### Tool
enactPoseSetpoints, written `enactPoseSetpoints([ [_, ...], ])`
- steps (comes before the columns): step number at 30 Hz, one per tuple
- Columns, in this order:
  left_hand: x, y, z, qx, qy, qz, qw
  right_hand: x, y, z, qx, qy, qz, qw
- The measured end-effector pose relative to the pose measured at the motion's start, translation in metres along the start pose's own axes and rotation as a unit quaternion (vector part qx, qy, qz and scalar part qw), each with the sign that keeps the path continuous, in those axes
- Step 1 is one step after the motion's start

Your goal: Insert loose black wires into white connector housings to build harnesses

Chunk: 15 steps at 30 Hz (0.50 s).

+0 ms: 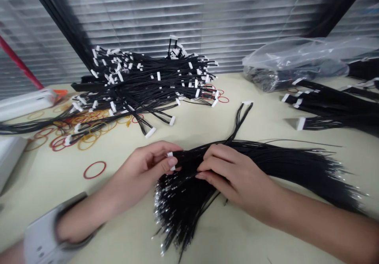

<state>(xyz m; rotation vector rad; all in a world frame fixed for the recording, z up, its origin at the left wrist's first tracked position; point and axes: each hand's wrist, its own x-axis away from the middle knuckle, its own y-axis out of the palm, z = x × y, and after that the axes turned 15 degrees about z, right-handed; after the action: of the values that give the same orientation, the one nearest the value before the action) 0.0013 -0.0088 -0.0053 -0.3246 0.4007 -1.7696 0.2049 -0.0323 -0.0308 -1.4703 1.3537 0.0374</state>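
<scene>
Between its thumb and fingers, my left hand (151, 169) pinches a small white connector (171, 161) with black wires running right from it. My right hand (227, 171) is closed, its thumb and fingertips pressed together on a black wire just right of that connector. Below and behind both hands lies a thick bundle of loose black wires (296, 165), with shiny metal tips fanned out at the lower left and far right. Another white connector (247, 102) on black wires sticks up beyond my right hand.
A large pile of black cables (148, 78) with white connectors lies at the back. Red and yellow rubber bands (94, 170) are scattered at the left. A clear plastic bag (278, 66) and more cables (331, 106) lie at the right, before window blinds.
</scene>
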Motion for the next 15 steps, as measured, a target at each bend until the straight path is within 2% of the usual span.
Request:
enactPoseSetpoints([
  [4,-0.0013,-0.0009,0.0005,-0.006,0.008,0.006,1.0,0.001,-0.0007,0.0006,-0.061,0.034,0.043,0.997],
  [10,0.0006,-0.0027,0.0017,-0.023,0.018,0.007,1.0,-0.0007,-0.0026,-0.0051,-0.06,0.132,0.021,0.989],
  [15,0.0007,-0.0023,0.0005,-0.03,0.021,0.008,0.999,-0.0039,-0.0039,-0.0074,-0.069,0.173,0.008,0.983],
])
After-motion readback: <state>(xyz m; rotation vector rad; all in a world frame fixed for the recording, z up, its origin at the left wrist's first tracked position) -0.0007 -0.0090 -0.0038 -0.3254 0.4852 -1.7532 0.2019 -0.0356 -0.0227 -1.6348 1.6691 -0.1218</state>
